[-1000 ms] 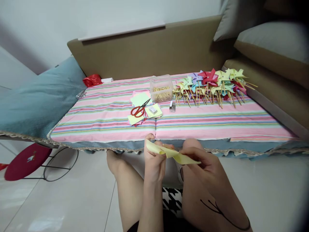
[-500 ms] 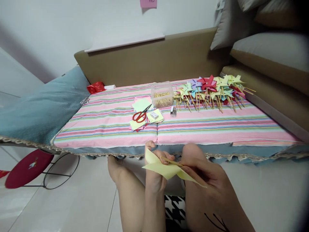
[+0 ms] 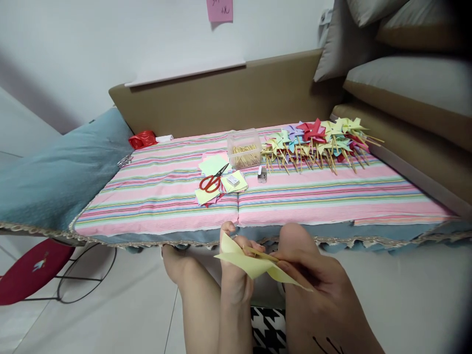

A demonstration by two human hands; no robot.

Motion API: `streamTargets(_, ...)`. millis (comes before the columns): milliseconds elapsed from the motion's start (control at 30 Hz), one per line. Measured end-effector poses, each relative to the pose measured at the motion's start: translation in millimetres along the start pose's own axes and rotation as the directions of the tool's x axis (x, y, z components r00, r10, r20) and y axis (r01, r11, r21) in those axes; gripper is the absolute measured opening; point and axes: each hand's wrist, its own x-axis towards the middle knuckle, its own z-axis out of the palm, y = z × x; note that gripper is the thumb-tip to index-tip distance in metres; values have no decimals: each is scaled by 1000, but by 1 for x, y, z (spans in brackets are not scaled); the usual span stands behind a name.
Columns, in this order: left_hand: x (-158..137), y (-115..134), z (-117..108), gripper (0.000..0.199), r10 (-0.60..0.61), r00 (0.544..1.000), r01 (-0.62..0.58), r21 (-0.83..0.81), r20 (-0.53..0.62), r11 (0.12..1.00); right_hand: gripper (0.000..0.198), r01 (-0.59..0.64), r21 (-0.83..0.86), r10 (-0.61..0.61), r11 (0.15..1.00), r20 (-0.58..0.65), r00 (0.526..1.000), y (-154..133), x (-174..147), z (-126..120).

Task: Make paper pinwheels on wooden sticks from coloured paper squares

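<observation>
Yellow paper (image 3: 254,263), cut and folded into pointed flaps, sits low in the middle of the view, above the person's knees and just in front of the striped cushion (image 3: 295,196). The left hand (image 3: 234,268) is closed on the paper, thumb and fingertips pinching its folded centre from behind. The right hand (image 3: 317,275) pinches it from the 3 o'clock side and looks to steady a thin wooden stick (image 3: 263,254) at the middle, though the stick is partly hidden.

To do this well, I judge the flaps should stay gathered flat at the centre, the pinch firm but not creasing the tips, and the stick kept square to the sheet so it passes through all layers.

Its surface is pale, matte and thin, with one long point reaching toward 4 o'clock.

On the cushion at 12 o'clock lie red scissors (image 3: 211,181) on coloured paper squares (image 3: 214,164), a clear box of sticks (image 3: 244,148), and at 1 o'clock a row of finished pinwheels (image 3: 317,137).
</observation>
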Motion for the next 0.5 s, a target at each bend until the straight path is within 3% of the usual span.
streamTargets(200,0,-3,-1,56,6,1000,-6,9,-20,1000,17,40,-1,-40,999,14,999,5,2,-5)
streamTargets(400,-3,0,4,55,1,999,-3,55,43,998,17,66,-83,-53,994,142,988,7,5,-15)
streamTargets(500,-6,-1,7,57,13,1000,-14,39,9,999,16,75,-66,-69,995,84,994,5,8,-17)
